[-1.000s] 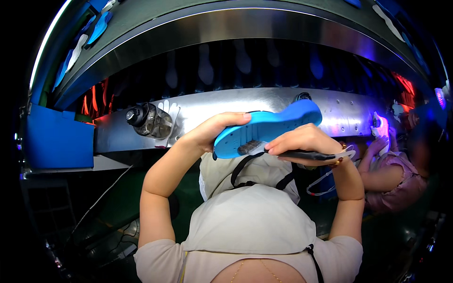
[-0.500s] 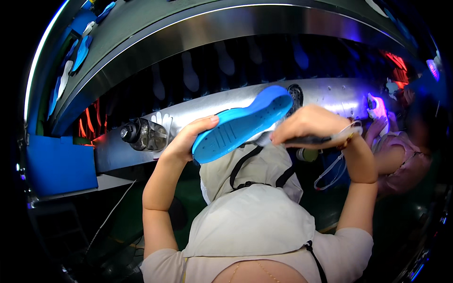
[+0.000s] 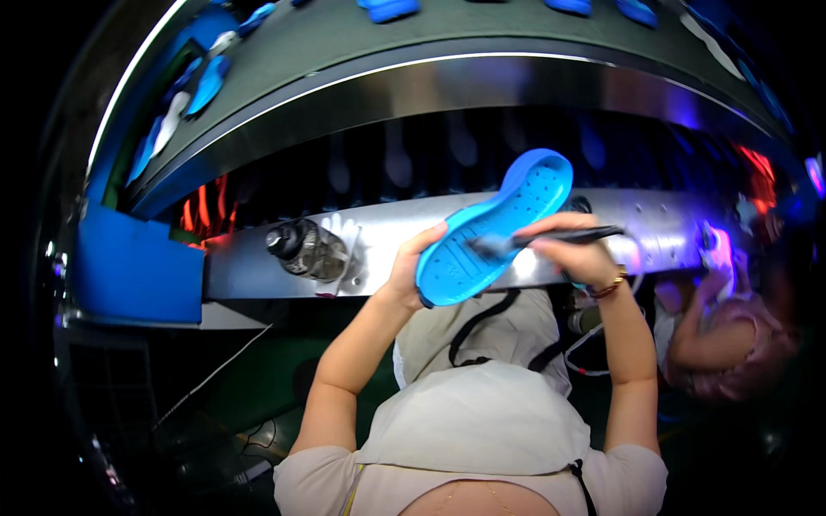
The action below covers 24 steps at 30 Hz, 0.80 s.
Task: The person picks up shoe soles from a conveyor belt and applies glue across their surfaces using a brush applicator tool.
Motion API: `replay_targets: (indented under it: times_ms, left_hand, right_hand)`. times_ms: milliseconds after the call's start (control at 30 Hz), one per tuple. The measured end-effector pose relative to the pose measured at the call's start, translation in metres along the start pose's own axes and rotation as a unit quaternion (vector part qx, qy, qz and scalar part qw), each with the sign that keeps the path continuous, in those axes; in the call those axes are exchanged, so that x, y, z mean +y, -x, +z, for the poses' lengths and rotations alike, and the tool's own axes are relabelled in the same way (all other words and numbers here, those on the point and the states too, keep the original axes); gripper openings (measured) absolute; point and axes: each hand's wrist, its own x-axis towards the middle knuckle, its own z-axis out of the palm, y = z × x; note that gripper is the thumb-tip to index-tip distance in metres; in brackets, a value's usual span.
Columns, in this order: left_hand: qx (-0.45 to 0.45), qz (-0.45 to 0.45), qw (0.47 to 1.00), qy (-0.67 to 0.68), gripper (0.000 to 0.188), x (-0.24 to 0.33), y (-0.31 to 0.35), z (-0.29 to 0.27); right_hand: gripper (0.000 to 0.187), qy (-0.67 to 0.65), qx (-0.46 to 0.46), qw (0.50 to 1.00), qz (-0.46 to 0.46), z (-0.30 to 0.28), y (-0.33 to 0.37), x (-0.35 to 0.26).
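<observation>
My left hand (image 3: 408, 265) grips a blue shoe sole (image 3: 525, 199) by its near-left end, thumb over the rim. The sole is tilted up, its hollow, dotted inner side facing me. In my right hand (image 3: 575, 254), a brush with a dark handle (image 3: 598, 232) is held between closed fingers. Its bristle end, smeared by motion, is at the sole's inner face near the ribbed part; whether it touches cannot be made out.
A dark-capped clear bottle (image 3: 308, 251) and a white glove (image 3: 344, 241) are on the metal ledge (image 3: 387, 215) to the left. Beyond, a green conveyor belt (image 3: 482, 26) carries several soles. Red-glowing heaters flank both ends. At right sits another person (image 3: 718, 344).
My right hand has moved in, bringing the brush from beside the sole to its inner face. The sole is turned more upright. The whole view has shifted, showing more of the belt.
</observation>
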Motion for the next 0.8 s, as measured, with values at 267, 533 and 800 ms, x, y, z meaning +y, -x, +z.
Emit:
replay_targets:
  times_ms: [267, 533, 800]
  left_hand:
    - [0.046, 0.024, 0.999, 0.0, 0.056, 0.0, 0.003, -0.018]
    - [-0.133, 0.316, 0.938, -0.049, 0.064, 0.136, 0.021, 0.024]
    - [0.188, 0.428, 0.88, 0.086, 0.076, 0.227, -0.064, 0.032]
  right_hand:
    - [0.016, 0.027, 0.238, 0.968, -0.07, 0.02, -0.004, 0.039]
    - [0.018, -0.241, 0.163, 0.951, -0.101, 0.004, 0.024, 0.039]
    - [0.014, -0.233, 0.202, 0.951, -0.029, 0.012, 0.033, 0.051]
